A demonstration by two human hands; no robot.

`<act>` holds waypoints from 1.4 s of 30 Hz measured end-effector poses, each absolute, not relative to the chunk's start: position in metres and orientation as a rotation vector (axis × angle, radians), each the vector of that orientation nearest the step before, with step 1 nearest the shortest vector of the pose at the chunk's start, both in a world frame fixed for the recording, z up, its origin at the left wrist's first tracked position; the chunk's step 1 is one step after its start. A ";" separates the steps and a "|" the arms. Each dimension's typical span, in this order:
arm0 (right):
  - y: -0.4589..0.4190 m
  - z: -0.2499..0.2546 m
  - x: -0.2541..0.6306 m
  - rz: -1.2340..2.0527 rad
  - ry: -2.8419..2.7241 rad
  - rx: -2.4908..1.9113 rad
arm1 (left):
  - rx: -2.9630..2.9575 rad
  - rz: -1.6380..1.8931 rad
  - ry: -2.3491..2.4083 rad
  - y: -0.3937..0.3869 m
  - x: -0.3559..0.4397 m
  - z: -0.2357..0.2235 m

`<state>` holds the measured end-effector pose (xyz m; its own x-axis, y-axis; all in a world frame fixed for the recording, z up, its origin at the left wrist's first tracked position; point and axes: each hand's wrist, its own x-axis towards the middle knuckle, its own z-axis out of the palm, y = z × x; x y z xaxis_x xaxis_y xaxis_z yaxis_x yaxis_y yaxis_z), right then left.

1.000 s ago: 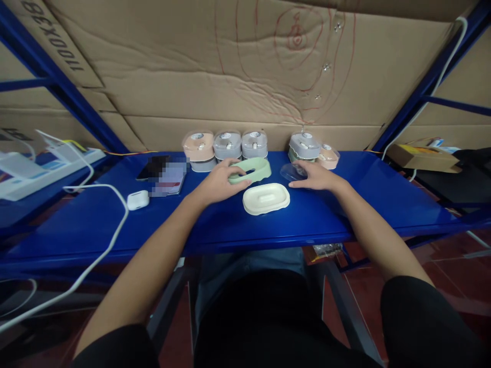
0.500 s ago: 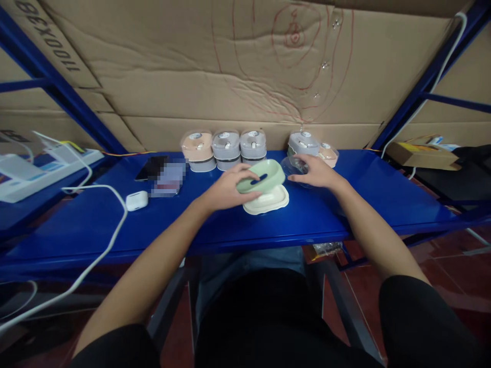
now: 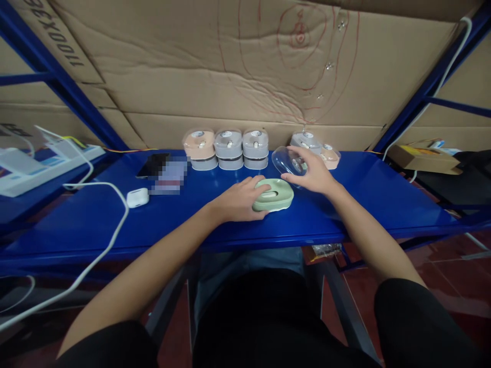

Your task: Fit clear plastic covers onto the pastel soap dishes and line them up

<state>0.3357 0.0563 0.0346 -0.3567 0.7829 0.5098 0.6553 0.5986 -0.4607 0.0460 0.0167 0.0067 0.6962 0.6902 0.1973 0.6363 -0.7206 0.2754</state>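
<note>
My left hand (image 3: 240,200) is closed on the left end of a green oval tray (image 3: 276,199) that sits on top of a cream piece showing through its slot, on the blue shelf (image 3: 95,220). My right hand (image 3: 312,174) holds a clear plastic lid (image 3: 287,160) lifted and tilted just above and behind the green tray. Both forearms reach forward from the bottom of the view.
Three finished boxes, one peach (image 3: 198,144) and two grey (image 3: 241,144), stand in a row at the back, with two more (image 3: 314,143) behind my right hand. A phone (image 3: 161,168), white earbud case (image 3: 137,197) and white cable (image 3: 107,189) lie left. Cardboard lines the back.
My left hand carried the green tray from the shelf over onto the cream piece and set it down. My right hand picked up the clear lid and raised it.
</note>
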 end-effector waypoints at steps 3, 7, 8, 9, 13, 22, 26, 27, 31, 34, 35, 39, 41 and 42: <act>0.053 0.035 0.333 0.272 -2.173 -1.046 | 2.743 0.402 1.089 0.013 0.049 0.009; 0.050 0.036 0.331 0.284 -2.261 -0.973 | 2.603 0.415 1.149 0.017 0.048 0.009; 0.049 0.037 0.330 0.286 -2.264 -0.968 | 2.551 0.430 1.134 0.020 0.047 0.007; 0.049 0.037 0.330 0.289 -2.263 -0.966 | 2.502 0.454 1.102 0.023 0.046 0.006; 0.046 0.039 0.331 0.308 -2.284 -0.958 | 2.332 0.612 0.965 0.034 0.045 -0.007; 0.044 0.039 0.315 0.459 -2.608 -0.724 | 2.114 0.771 0.977 0.043 0.052 -0.028; 0.046 0.036 0.312 0.500 -2.653 -0.750 | 2.103 0.752 1.011 0.043 0.053 -0.026; 0.046 0.035 0.313 0.500 -2.658 -0.773 | 2.108 0.744 1.021 0.042 0.053 -0.025; 0.040 0.031 0.318 0.463 -2.657 -0.871 | 2.150 0.713 1.044 0.040 0.053 -0.021; 0.027 0.029 0.329 0.391 -2.657 -0.966 | 2.189 0.701 1.015 0.039 0.051 -0.019; 0.020 0.028 0.337 0.374 -2.649 -0.999 | 2.197 0.695 1.019 0.039 0.051 -0.018; -0.009 0.015 0.401 0.288 -2.443 -1.238 | 2.194 0.651 1.094 0.038 0.049 -0.016; -0.016 0.005 0.447 0.155 -2.247 -1.439 | 2.196 0.634 1.110 0.037 0.049 -0.015; -0.015 0.001 0.470 0.074 -2.140 -1.554 | 2.201 0.628 1.110 0.037 0.049 -0.015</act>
